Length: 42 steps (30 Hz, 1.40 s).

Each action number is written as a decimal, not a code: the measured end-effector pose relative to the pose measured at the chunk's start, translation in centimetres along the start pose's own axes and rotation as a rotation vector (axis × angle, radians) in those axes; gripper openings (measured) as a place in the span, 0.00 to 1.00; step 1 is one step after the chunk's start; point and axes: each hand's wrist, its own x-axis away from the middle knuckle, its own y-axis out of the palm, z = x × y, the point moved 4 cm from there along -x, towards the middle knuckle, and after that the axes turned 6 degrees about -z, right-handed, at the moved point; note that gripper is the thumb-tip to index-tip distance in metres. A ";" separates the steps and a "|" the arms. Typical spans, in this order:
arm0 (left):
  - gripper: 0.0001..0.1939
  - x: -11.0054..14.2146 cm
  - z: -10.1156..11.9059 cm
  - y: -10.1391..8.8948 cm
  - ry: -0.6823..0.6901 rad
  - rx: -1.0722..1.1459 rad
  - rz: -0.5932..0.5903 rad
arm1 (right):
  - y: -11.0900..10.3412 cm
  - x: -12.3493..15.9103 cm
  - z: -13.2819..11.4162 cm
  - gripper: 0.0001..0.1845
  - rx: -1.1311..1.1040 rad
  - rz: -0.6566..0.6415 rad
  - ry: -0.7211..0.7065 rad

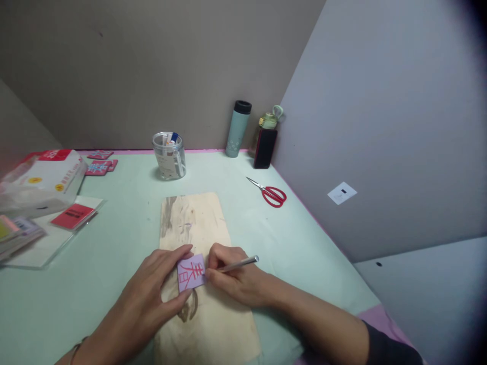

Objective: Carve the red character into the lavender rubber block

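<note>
A small lilac paper square [191, 272] with a red character on it lies on a pale wooden board [198, 223]. My left hand [152, 294] presses the square down, thumb and fingers at its left and lower edges. My right hand [232, 276] is closed round a thin metal craft knife [239, 263], whose tip touches the right edge of the paper.
Red scissors [271, 193] lie to the right of the board. A clear jar of pens [169, 155] stands behind it. A teal flask [238, 129] and a bottle [266, 139] stand by the corner. Tissue pack [41, 180], red cards [99, 165] and a plastic sleeve [57, 228] lie left.
</note>
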 end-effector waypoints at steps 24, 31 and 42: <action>0.28 -0.2 1.1 0.0 0.074 -0.200 0.092 | 0.2 0.3 0.5 0.11 -0.029 0.024 0.109; 0.28 -0.1 0.8 0.1 0.056 -0.173 0.074 | 0.2 0.4 0.9 0.12 -0.078 0.022 0.114; 0.28 -0.1 0.6 0.1 0.051 -0.152 0.082 | 0.4 0.3 1.2 0.12 -0.105 0.006 0.080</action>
